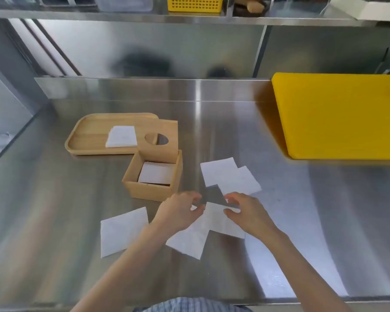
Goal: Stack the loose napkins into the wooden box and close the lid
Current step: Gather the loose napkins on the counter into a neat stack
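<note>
A square wooden box [144, 190] stands on the steel counter with white napkins [157, 173] inside. Its lid [164, 152], which has an oval hole, stands raised at the box's far side. Loose white napkins lie around: one at the left [122, 230], two overlapping at the right [230, 176], and two overlapping under my hands [212, 224]. My left hand [180, 212] and my right hand [245, 212] hover close over that near pair, fingers curled and apart. Whether the fingertips pinch the top napkin is unclear.
A wooden tray [86, 131] holding a folded napkin [122, 136] sits behind the box. A yellow cutting board [342, 113] lies at the right. A yellow basket [195, 4] stands on the upper shelf. The counter's near edge [279, 300] is close to my body.
</note>
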`<state>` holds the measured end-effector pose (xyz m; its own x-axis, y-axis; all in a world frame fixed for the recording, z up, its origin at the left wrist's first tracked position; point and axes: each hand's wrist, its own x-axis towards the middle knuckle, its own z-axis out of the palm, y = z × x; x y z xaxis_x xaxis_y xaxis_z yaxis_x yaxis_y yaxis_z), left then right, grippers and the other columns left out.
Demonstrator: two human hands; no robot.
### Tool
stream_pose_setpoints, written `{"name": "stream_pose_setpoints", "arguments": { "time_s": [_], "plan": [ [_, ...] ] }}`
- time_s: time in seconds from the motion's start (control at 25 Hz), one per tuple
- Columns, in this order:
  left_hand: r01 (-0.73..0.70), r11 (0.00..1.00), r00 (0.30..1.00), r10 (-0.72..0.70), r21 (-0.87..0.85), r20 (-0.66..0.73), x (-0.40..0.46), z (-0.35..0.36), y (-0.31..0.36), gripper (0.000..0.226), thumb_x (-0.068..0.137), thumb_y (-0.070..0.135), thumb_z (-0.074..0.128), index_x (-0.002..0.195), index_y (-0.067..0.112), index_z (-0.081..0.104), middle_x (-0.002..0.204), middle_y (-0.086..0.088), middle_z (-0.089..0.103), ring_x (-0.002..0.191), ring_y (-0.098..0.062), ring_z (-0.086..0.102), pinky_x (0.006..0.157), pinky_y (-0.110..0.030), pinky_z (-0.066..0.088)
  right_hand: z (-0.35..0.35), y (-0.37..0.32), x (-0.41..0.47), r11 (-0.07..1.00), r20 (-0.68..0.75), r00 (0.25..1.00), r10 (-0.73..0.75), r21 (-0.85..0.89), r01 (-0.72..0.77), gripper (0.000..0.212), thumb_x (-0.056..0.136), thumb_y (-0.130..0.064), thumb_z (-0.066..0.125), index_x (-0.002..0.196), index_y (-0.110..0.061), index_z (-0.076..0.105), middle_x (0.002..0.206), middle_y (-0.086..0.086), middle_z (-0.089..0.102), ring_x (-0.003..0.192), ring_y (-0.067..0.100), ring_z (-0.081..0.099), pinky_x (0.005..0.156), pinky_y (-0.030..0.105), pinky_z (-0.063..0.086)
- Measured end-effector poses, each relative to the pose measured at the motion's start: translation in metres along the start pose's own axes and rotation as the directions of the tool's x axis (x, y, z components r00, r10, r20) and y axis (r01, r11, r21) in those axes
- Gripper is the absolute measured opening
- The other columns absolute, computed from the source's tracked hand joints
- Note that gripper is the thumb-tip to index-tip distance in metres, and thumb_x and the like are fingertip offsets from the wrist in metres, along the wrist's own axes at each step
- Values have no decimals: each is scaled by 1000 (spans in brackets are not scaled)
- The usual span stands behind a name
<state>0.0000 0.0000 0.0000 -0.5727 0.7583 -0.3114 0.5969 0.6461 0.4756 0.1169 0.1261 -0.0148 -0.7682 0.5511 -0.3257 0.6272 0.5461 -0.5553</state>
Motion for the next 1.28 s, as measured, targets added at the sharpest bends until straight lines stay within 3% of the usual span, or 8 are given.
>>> {"name": "stream_pose_setpoints", "arguments": {
  "time_s": [0.2, 0.4, 0.68, 0.84, 1.0, 1.08, 1.16, 1.28],
  "plan": [
    [100, 995, 994, -99, -10, 46, 17, 27, -3, 34, 92, 36, 47, 121, 19, 55, 118, 3, 66, 103, -18, 62, 80, -28, 48, 15, 8, 16, 991, 40, 996, 76, -115, -71, 37, 90, -24, 53, 126, -19, 52, 130, 4, 57, 120, 24, 53, 96, 34, 45],
    [148, 989, 986, -146, -9, 77, 22, 42, -6, 38, 92, 37, 49, 125, 19, 52, 119, 0, 64, 104, -19, 63, 85, -30, 49, 22, 10, 25, 957, 34, 996, 77, -282, -64, 39, 89, -27, 54, 127, -20, 48, 128, 6, 50, 121, 27, 45, 96, 34, 42],
    [145, 988, 989, -143, -61, 47, 21, 45, -8, 35, 90, 36, 52, 121, 19, 54, 117, 0, 63, 102, -17, 62, 80, -24, 47, 24, 9, 30, 969, 60, 993, 101, -233, -84, 28, 89, -24, 54, 115, -14, 57, 118, 8, 60, 110, 25, 54, 92, 33, 43],
    [160, 973, 986, -149, -169, 76, 20, 44, -14, 37, 89, 38, 54, 118, 16, 59, 117, -1, 66, 103, -18, 62, 86, -28, 50, 22, 8, 25, 992, 73, 992, 99, -81, -93, 22, 88, -19, 55, 107, -8, 59, 110, 10, 64, 96, 24, 61, 81, 32, 50],
    [164, 882, 986, -148, -441, 71, 15, 34, -14, 45, 88, 35, 58, 128, 14, 51, 120, 1, 60, 101, -13, 58, 83, -22, 44, 8, -1, 16, 983, 35, 996, 84, 159, -89, 19, 88, -21, 58, 102, -8, 57, 91, -1, 58, 80, 13, 52, 60, 17, 40],
    [194, 770, 980, -184, -608, 79, 11, 26, -14, 49, 88, 34, 58, 131, 15, 47, 116, 3, 58, 102, -13, 55, 84, -23, 41, 3, -9, 12, 928, 11, 995, 100, 359, -98, 11, 88, -18, 59, 96, -12, 57, 88, -4, 58, 81, 13, 53, 61, 16, 40],
    [210, 645, 976, -186, -735, 116, 5, 21, -14, 41, 89, 33, 56, 124, 14, 52, 117, -1, 63, 108, -20, 59, 88, -29, 46, 2, -19, 6, 802, 0, 994, 112, 590, -91, 7, 87, -14, 60, 93, -14, 57, 87, -6, 61, 82, 13, 57, 65, 18, 44],
    [204, 577, 977, -171, -791, 127, -7, 17, -11, 28, 92, 28, 52, 113, 12, 57, 115, -8, 65, 108, -25, 61, 93, -34, 49, 8, -29, 2, 703, -1, 996, 86, 708, -60, 9, 88, -11, 60, 92, -19, 57, 85, -12, 63, 80, 3, 58, 66, 16, 46]
  ]
}}
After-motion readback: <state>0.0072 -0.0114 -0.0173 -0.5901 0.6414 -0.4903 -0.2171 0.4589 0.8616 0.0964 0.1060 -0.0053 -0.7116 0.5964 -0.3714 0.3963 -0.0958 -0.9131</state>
